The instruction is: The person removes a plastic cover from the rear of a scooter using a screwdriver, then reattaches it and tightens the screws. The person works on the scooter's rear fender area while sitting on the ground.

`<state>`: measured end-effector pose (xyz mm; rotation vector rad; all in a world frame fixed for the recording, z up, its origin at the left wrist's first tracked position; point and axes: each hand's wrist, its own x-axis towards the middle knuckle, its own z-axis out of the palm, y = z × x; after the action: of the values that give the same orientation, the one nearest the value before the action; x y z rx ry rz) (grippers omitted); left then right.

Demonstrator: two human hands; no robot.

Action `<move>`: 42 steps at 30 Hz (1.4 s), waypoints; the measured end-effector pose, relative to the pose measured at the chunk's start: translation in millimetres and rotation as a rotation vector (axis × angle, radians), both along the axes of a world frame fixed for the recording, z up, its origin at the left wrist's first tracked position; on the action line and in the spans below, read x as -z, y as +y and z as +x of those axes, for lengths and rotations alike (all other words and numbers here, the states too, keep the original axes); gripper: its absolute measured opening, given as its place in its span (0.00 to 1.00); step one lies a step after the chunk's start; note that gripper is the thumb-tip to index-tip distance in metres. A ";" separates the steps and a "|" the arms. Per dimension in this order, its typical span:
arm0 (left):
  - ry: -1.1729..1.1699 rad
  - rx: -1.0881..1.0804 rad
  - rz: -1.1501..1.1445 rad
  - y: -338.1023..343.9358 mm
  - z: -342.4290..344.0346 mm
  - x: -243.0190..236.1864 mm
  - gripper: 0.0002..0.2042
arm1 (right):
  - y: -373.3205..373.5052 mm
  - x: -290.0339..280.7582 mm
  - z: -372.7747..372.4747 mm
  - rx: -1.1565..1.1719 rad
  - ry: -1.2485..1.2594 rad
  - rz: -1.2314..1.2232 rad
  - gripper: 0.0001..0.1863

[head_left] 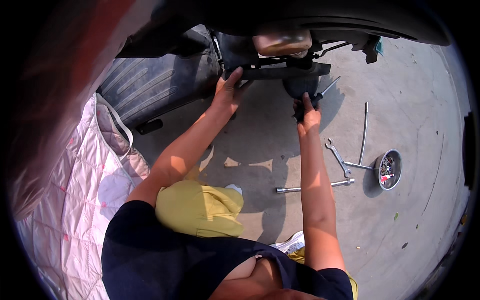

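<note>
In my right hand (309, 114) is a screwdriver (330, 87) with a dark handle and a metal shaft pointing up and to the right. The fingers are closed round the handle, below a rounded black part (300, 86) of a scooter-like vehicle. My left hand (230, 91) grips the left end of a long black plastic panel (280, 73), thumb on its near face and the other fingers partly hidden. Just above the panel sits a translucent orange-pink lamp (282, 43). To the left lies the vehicle's ribbed black footboard (155, 82).
On the concrete at right lie an open-end wrench (339, 158), an L-shaped socket wrench (365, 134) and a straight metal bar (295, 189). A metal bowl (397, 159) beside them holds small hardware. A pink quilted cover (70, 215) spreads along the left.
</note>
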<state>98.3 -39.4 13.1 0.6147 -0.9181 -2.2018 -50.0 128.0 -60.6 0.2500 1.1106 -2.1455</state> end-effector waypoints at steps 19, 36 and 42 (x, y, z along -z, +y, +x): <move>-0.162 -0.030 0.000 -9.0 -15.6 5.2 0.27 | -6.9 -4.4 -1.1 0.064 0.039 0.017 0.20; -0.257 0.028 -0.095 -19.5 -7.4 16.4 0.30 | -6.5 -9.8 -14.0 -0.004 0.157 0.001 0.16; -0.338 0.072 -0.025 -25.5 -5.8 10.6 0.28 | -7.6 -10.2 -13.1 0.022 0.077 -0.014 0.16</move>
<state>92.5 -64.8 2.5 0.9755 -1.1516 -2.1833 -63.1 120.4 -50.5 0.1753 1.1402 -2.1977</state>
